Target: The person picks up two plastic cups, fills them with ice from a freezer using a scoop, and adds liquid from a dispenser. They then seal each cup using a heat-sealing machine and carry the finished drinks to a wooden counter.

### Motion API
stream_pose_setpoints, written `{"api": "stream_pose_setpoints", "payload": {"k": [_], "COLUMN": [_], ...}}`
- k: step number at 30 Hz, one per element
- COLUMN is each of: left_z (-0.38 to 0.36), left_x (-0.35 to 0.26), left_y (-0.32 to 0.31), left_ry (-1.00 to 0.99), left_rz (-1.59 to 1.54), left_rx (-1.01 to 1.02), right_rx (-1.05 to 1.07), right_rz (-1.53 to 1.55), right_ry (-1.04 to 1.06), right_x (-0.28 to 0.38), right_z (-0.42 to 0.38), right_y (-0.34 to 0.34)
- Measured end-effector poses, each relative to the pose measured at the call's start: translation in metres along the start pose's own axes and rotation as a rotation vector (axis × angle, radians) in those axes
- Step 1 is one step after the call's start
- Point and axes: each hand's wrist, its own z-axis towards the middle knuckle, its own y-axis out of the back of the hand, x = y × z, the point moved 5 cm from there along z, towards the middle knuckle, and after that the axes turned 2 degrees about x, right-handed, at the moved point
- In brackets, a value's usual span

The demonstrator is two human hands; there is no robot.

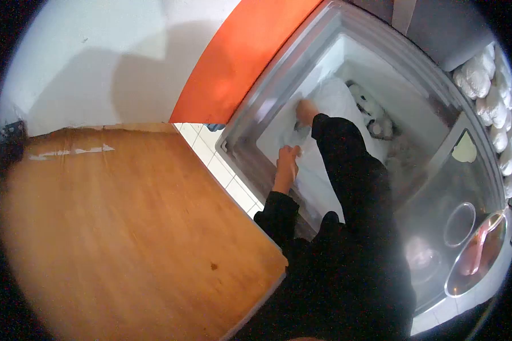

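Both my hands reach into an open chest with a grey frame (247, 108) and white inner walls. My right hand (306, 112) is closed at the near side of a large white bag or sheet (333, 96), gripping something pale that is too blurred to name. Lower and to the left, my left hand (288, 159) has its fingers pinched together by the edge of the white material; what they hold is too small to make out. Beyond the white material, a white and black object (370, 105) lies against the far inner wall.
A brown wooden surface (136, 227) fills the left. An orange panel (222, 62) borders the chest. On its glass lid at the lower right stands a round container with something pink (477, 253). White wrapped bundles (475, 77) are stacked at the far right.
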Motion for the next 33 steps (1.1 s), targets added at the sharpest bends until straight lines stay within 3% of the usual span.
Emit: {"api": "stream_pose_setpoints", "payload": {"k": [6, 10, 20, 25, 27, 28, 30, 33], "left_z": [-0.006, -0.004, -0.011, -0.009, -0.003, 0.000, -0.005, -0.007], "left_x": [-0.019, -0.019, -0.020, -0.008, -0.002, -0.006, -0.001, 0.005], "left_y": [0.021, 0.016, 0.027, 0.014, 0.000, 0.002, -0.005, -0.009], "left_ry": [-0.072, -0.066, -0.044, -0.144, -0.177, -0.182, -0.014, -0.104], "left_rz": [-0.094, -0.059, -0.144, -0.212, -0.152, -0.153, -0.041, -0.005], "left_rx": [-0.173, -0.129, -0.281, -0.281, -0.048, -0.060, 0.008, -0.091], "right_rx": [-0.090, -0.066, -0.032, -0.034, -0.136, -0.140, -0.006, -0.144], "right_rz": [0.004, 0.093, 0.068, 0.056, 0.005, -0.008, 0.134, 0.220], "right_ry": [0.283, 0.304, 0.326, 0.318, 0.258, 0.258, 0.226, 0.352], "right_x": [-0.010, -0.005, -0.018, -0.012, -0.011, -0.014, -0.012, 0.000], "right_z": [-0.016, -0.018, -0.027, -0.020, -0.018, -0.020, -0.026, -0.041], "right_y": [0.044, 0.036, 0.066, 0.046, 0.043, 0.054, 0.065, 0.089]}}
